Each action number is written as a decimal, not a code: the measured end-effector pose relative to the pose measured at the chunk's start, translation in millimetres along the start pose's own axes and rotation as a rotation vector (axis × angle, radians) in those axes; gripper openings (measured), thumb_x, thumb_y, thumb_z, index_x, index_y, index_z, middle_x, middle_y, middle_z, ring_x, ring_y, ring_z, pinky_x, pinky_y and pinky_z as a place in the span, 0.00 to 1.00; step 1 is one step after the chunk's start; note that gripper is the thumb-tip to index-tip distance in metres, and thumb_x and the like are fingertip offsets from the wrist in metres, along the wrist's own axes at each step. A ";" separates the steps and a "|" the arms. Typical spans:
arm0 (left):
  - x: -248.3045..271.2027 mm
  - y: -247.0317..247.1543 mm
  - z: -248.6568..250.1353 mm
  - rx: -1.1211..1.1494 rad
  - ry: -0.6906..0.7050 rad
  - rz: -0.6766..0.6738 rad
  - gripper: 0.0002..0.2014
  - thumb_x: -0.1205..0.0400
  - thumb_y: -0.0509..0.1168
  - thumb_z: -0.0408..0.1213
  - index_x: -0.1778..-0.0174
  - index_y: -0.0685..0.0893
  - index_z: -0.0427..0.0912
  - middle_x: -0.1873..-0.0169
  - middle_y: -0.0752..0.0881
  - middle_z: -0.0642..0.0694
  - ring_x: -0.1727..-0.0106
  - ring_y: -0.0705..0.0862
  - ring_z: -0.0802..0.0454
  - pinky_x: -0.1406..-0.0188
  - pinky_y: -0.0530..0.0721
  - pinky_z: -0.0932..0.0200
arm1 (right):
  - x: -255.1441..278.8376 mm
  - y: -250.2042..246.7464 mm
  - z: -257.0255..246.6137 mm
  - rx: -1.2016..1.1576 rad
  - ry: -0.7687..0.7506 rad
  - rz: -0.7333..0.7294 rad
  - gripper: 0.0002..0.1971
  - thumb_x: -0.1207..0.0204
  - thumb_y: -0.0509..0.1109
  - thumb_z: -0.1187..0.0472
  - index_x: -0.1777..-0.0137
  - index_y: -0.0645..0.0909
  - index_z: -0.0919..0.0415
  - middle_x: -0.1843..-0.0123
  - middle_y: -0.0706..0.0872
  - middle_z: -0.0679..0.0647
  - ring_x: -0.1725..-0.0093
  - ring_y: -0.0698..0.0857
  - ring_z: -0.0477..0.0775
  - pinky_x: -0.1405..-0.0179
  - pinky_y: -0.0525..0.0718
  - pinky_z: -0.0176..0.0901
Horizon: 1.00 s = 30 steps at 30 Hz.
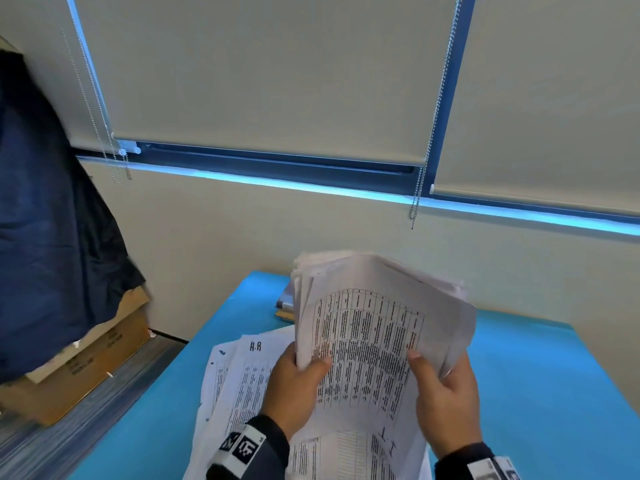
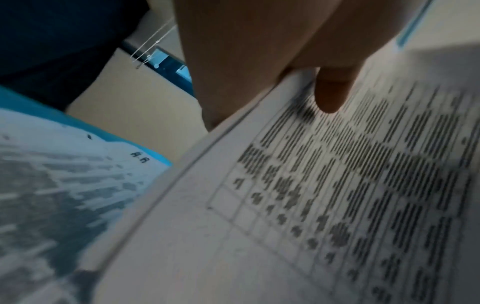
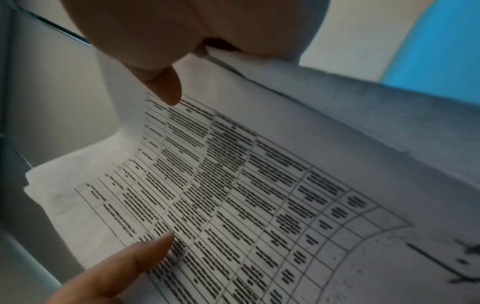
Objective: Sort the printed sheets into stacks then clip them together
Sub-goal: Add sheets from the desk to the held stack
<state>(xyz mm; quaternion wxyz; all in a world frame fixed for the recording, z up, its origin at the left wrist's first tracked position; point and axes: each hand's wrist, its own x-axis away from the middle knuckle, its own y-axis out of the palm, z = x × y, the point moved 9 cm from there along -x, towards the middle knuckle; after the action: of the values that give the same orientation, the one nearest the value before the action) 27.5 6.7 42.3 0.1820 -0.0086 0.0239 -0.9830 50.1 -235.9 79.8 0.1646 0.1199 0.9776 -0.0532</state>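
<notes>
Both hands grasp a thick bundle of printed sheets (image 1: pixel 374 327) held up above the blue table (image 1: pixel 540 386). The left hand (image 1: pixel 294 386) clamps the bundle's left edge, thumb (image 2: pixel 331 92) flat on the front page and fingers hidden behind it. The right hand (image 1: pixel 446 400) pinches the right edge the same way, thumb (image 3: pixel 162 82) on the printed grid, the other fingers out of sight behind the paper. The bundle stands nearly upright, its long axis running up and away from the grips, upper corners fanned and curling. The front page bears a table of text too blurred to read. Below the left grip, loose sheets (image 1: pixel 242 375) lie flat on the table, the top one marked "H.R". Below the right grip a page shows handwritten "I.T", its lower part cut off by the picture's edge.
</notes>
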 end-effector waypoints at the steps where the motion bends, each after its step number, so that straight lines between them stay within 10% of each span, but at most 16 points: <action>1: -0.9 -1.9 -0.6 -0.016 0.009 0.007 0.07 0.19 0.70 0.39 0.47 0.85 0.54 0.53 0.90 0.57 0.47 0.87 0.57 0.56 0.79 0.63 | -1.0 -0.3 -2.1 0.015 -0.010 0.001 0.16 0.23 0.73 0.60 0.36 0.81 0.52 0.47 0.90 0.45 0.47 0.86 0.40 0.42 0.84 0.56; 11: -3.0 -1.2 2.1 0.140 0.023 -0.014 0.10 0.15 0.64 0.37 0.45 0.85 0.57 0.49 0.91 0.59 0.45 0.87 0.63 0.49 0.79 0.68 | -3.9 -12.2 7.0 -0.073 0.020 0.095 0.30 0.31 0.56 0.22 0.51 0.83 0.46 0.55 0.91 0.37 0.59 0.85 0.26 0.60 0.83 0.28; 15: -12.4 -11.4 20.8 0.113 0.118 0.016 0.13 0.17 0.66 0.29 0.43 0.87 0.50 0.50 0.93 0.56 0.46 0.90 0.60 0.45 0.85 0.60 | -14.7 -23.3 -6.5 -0.024 -0.023 0.138 0.09 0.15 0.62 0.57 0.57 0.76 0.56 0.63 0.85 0.46 0.67 0.82 0.30 0.67 0.78 0.36; 19: -18.2 -24.7 22.4 0.108 0.157 0.014 0.13 0.24 0.70 0.25 0.48 0.86 0.45 0.53 0.93 0.52 0.49 0.91 0.53 0.51 0.86 0.56 | -25.8 -25.5 8.8 -0.117 0.043 0.025 0.16 0.28 0.60 0.85 0.55 0.78 0.64 0.66 0.87 0.43 0.66 0.81 0.41 0.68 0.80 0.29; 25: -10.5 -6.6 4.6 0.100 0.065 -0.047 0.14 0.18 0.67 0.30 0.43 0.86 0.53 0.49 0.92 0.53 0.42 0.88 0.52 0.42 0.84 0.55 | -17.4 -2.9 54.1 0.089 0.261 -0.131 0.22 0.34 0.57 0.78 0.50 0.82 0.55 0.53 0.91 0.51 0.50 0.88 0.55 0.49 0.87 0.58; 30: -10.2 -16.0 26.8 0.397 0.076 0.001 0.07 0.17 0.66 0.34 0.51 0.90 0.45 0.53 0.94 0.50 0.48 0.91 0.56 0.51 0.84 0.64 | -21.1 -9.1 29.8 -0.203 0.283 -0.103 0.23 0.31 0.51 0.86 0.65 0.83 0.65 0.73 0.89 0.48 0.72 0.86 0.46 0.76 0.81 0.31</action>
<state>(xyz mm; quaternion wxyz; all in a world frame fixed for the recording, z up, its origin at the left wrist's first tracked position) 31.9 24.1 69.7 0.1796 0.0645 -0.1638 -0.9679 76.4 -253.5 59.5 0.0339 0.0588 0.9962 0.0550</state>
